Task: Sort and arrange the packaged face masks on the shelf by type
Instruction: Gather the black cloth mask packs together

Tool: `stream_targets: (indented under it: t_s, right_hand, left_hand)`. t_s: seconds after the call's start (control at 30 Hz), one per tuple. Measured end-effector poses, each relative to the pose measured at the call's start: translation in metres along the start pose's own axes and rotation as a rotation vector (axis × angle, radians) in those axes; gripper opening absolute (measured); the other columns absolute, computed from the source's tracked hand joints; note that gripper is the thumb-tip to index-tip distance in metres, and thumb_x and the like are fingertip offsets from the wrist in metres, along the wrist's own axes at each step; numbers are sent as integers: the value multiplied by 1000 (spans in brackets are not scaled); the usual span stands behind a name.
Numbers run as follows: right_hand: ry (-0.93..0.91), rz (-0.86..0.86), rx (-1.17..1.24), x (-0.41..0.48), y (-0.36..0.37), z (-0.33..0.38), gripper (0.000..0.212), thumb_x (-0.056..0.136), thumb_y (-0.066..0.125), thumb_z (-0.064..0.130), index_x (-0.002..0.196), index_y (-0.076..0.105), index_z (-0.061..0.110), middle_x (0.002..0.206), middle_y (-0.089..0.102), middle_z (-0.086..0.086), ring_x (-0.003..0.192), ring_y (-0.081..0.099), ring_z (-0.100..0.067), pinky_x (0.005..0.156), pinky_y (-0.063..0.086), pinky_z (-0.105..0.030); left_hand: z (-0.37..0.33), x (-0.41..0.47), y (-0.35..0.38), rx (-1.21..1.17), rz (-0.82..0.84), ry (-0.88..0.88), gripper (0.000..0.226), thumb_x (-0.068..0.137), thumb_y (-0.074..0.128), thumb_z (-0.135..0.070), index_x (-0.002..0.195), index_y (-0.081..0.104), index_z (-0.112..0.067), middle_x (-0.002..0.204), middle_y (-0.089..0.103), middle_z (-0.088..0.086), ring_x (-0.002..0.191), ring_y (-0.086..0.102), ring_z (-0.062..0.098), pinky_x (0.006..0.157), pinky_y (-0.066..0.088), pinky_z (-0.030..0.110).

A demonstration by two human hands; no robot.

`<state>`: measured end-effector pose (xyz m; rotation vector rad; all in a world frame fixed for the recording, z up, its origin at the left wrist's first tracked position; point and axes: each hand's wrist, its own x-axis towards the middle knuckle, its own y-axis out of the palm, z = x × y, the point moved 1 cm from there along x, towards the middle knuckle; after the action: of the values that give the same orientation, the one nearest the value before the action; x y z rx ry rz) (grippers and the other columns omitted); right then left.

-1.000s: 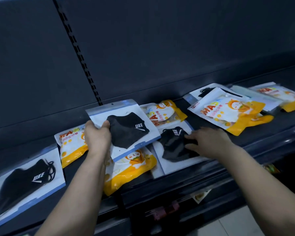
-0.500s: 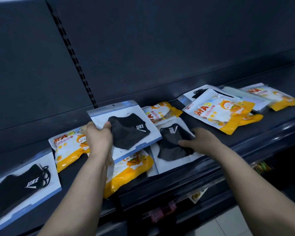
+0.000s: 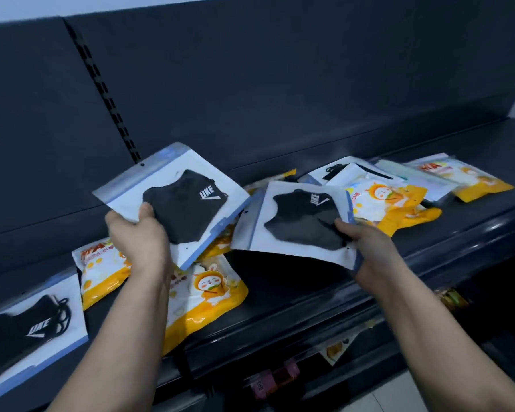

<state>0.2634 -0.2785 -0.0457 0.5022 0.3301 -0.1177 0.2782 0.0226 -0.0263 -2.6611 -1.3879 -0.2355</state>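
Head view, nearest first: two bare forearms reach up from the bottom edge. The left hand (image 3: 140, 236) grips the lower left corner of a black mask pack (image 3: 185, 200), thumb on its clear front, holding it tilted above the shelf. The right hand (image 3: 366, 248) grips the right edge of a second black mask pack (image 3: 298, 221), thumb on top and fingers beneath, also lifted off the shelf. The two packs' near corners almost meet; whether they touch cannot be told.

Under the left forearm lies a yellow cartoon mask pack (image 3: 208, 292), partly hidden by the arm and the lifted pack. Just left of it lies another yellow pack (image 3: 101, 269), and at the far left a third black mask pack (image 3: 27, 325) lies flat. Behind the right-hand pack a heap of overlapping packs (image 3: 390, 203) covers the shelf's right part, with a last yellow pack (image 3: 470, 176) at its far end.

The shelf (image 3: 309, 316) is dark with a rounded front lip. A lower level beneath holds small goods, among them something pink (image 3: 274, 379). Behind rises a dark back panel (image 3: 280, 84) with a slotted upright (image 3: 104, 93). Pale wall (image 3: 72, 4) shows above, light floor tile (image 3: 384, 394) below.
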Motion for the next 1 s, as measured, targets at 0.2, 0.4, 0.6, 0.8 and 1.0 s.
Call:
stream_targets:
  t_s: [0.2, 0.4, 0.6, 0.8, 1.0]
  right_hand:
    - [98, 80, 41, -1, -16, 2, 20, 85, 50, 10, 93, 68, 9, 86, 73, -10, 64, 68, -26, 56, 57, -31]
    - [9, 66, -579, 16, -8, -7, 31, 95, 51, 40, 102, 60, 12, 94, 71, -11, 72, 69, -27, 60, 55, -36]
    - [-568, -230, -1703, 34, -16, 11, 51, 91, 45, 58, 62, 56, 18, 64, 59, 1, 68, 60, -22, 51, 37, -26]
    - [-657, 220, -1762, 81, 19, -12, 56, 87, 57, 50, 131, 44, 19, 129, 51, -9, 119, 44, -29, 91, 43, -39]
    - [-400, 315, -1797, 98, 36, -22, 92, 72, 46, 80, 141, 29, 21, 145, 38, -8, 132, 31, -31, 101, 35, -48]
  left_hand:
    - [-4, 3, -8, -76, -98, -28, 35, 92, 53, -24, 72, 24, -26, 77, 29, -6, 71, 35, 13, 70, 39, 27]
    - [-6, -12, -5, 37, -122, 9, 38, 95, 51, -22, 71, 21, -25, 73, 26, -6, 60, 27, 8, 69, 33, 28]
    - [-5, -15, -8, 102, -103, 36, 30, 95, 53, -22, 76, 30, -20, 72, 32, -4, 60, 31, 11, 63, 33, 30]
    - [7, -24, -16, 103, 138, -148, 7, 94, 59, -16, 92, 54, -11, 89, 63, 7, 77, 60, 22, 67, 49, 31]
    - [25, -25, -38, 242, 167, -207, 31, 89, 65, -25, 112, 60, -6, 105, 70, 10, 93, 67, 28, 86, 55, 45]
